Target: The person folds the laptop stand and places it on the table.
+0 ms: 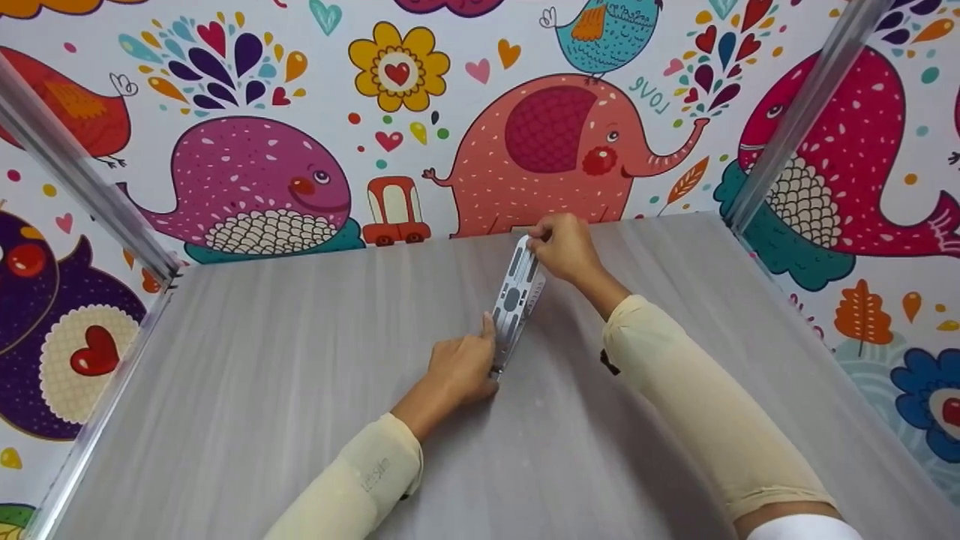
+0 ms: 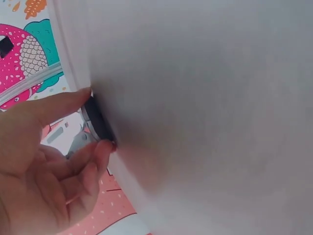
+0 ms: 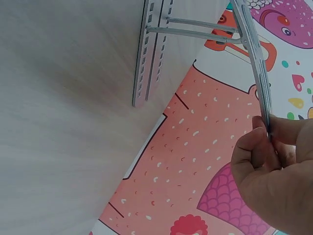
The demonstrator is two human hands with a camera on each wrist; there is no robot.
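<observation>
A silver folding laptop stand [image 1: 514, 296] stands partly unfolded in the middle of the table. Its slotted base [image 3: 142, 68] lies on the tabletop, and thin struts [image 3: 193, 33] link it to the raised upper panel [image 3: 254, 54]. With thumb and fingers, the right hand [image 1: 566, 247] pinches the raised far end of that panel. The left hand [image 1: 459, 367] holds the near end low at the table. From the left wrist, the thumb and a finger [image 2: 103, 149] sit on either side of the stand's dark end [image 2: 99, 120].
The wood-grain tabletop [image 1: 247, 390] spreads around the stand. Behind it rises a wall [image 1: 292, 67] printed with cartoon animals. Metal posts [image 1: 806, 112] stand at both back corners, and a metal edge [image 1: 97, 420] runs along the left side.
</observation>
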